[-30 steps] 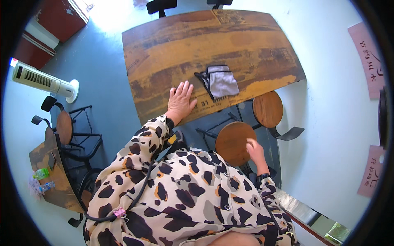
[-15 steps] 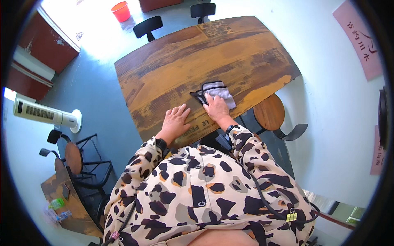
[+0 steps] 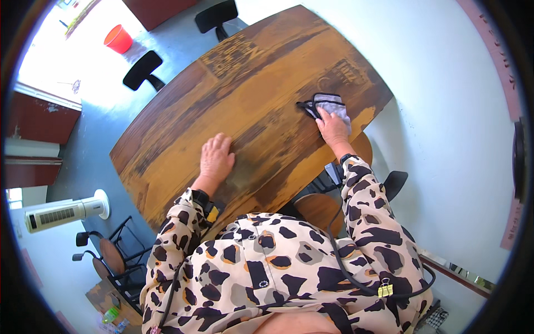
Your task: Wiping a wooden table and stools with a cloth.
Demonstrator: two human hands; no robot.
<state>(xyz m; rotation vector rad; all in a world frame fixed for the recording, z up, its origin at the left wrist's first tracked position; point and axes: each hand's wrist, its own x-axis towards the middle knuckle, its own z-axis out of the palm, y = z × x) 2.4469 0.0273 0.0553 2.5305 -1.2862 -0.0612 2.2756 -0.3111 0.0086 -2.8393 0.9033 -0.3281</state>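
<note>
Your right hand (image 3: 334, 129) is on the cloth (image 3: 335, 104), right of the middle of the frame. Your fingers push down on the near part of it. I cannot tell if they pinch it, since your thumb and palm are hidden. The cloth is light purple-gray with black edges. It lies bunched and folded on the wooden table (image 3: 245, 122), near the table's right end. Your left hand (image 3: 217, 158) is left of the middle, palm down on the table, with nothing in it. Its fingers are out and close together.

The table has light and dark brown stripes, and it fills the middle of the frame. Below its edge, at the lower middle, you can see a round wooden seat (image 3: 318, 210). Two black chair backs (image 3: 143, 69) stand past the table at the upper left. A red bucket (image 3: 118, 40) sits on the floor there too. A white tower fan (image 3: 69, 213) is at the left.
</note>
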